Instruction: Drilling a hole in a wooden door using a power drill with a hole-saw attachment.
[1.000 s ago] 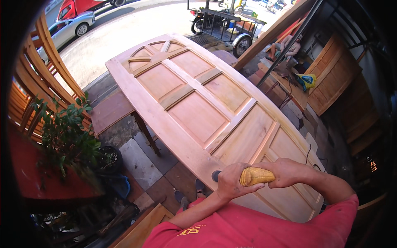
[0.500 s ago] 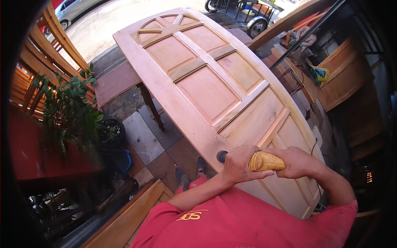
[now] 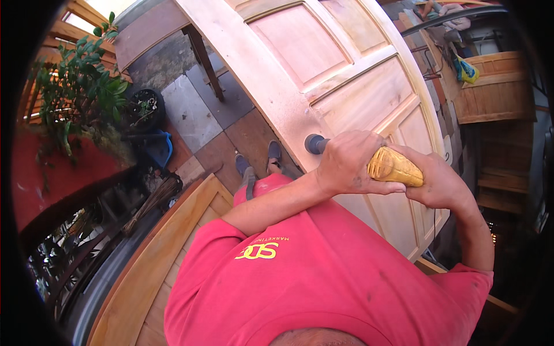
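Note:
A panelled wooden door lies flat in front of me, pale and pinkish, with raised mouldings. My left hand wraps round the front of a yellow power tool, close to its dark neck. Around its rear end is closed my right hand. A round dark head on the tool rests at the door's near-left border, where the wood looks dusty. Whether it spins cannot be seen. A thin cord hangs below my right hand. Both hands hide much of the tool's body.
Another wooden door leans at my lower left. Leafy potted plants and a blue dustpan-like piece stand left. A brown bench is beyond. Wooden panels and a yellow-blue bag are at right.
My view has tilted down toward my body, so the door's far end has left the picture. The hands and tool appear slightly higher and further right, with the same grip.

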The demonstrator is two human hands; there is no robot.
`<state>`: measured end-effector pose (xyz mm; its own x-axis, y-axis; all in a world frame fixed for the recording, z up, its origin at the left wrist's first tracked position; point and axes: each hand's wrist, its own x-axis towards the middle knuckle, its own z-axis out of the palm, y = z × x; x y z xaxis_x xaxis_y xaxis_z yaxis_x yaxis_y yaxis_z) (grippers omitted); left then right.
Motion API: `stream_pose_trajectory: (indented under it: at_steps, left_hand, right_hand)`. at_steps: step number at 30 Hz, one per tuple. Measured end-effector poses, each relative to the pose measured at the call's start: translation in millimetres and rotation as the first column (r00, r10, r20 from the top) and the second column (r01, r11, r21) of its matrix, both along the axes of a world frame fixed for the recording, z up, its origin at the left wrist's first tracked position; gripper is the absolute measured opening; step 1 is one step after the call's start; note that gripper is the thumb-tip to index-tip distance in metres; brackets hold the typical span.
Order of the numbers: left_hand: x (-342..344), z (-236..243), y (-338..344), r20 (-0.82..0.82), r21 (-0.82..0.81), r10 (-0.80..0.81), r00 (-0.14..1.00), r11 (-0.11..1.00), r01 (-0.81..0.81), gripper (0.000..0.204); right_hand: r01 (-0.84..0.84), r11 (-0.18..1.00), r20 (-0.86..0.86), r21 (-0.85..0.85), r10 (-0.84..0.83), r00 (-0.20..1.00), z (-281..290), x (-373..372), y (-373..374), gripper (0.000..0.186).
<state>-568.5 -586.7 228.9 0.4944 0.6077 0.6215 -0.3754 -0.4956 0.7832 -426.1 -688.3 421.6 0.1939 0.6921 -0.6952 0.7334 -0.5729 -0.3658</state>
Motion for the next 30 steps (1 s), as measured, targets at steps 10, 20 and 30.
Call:
stream_pose_trajectory:
  at_steps: [10, 20, 30]
  left_hand:
    - [0.4, -1.7, -1.9, -0.002, -0.005, -0.006, 1.000, 1.000, 0.006, 0.075]
    - [0.4, -3.1, -2.0, -0.007, 0.015, 0.002, 1.000, 1.000, -0.002, 0.077]
    - [0.0, -3.6, -2.5, 0.005, 0.004, 0.008, 1.000, 1.000, -0.008, 0.076]
  right_hand:
    - [-0.035, 0.999, 0.035, 0.018, 0.034, 0.999, -0.7, 0.0, -0.5, 0.086]
    - [-0.041, 0.998, 0.036, 0.045, 0.040, 0.999, -0.5, -1.0, -1.1, 0.083]
    - [-0.023, 1.000, 0.060, -0.005, 0.023, 0.998, 0.5, -2.7, 0.4, 0.081]
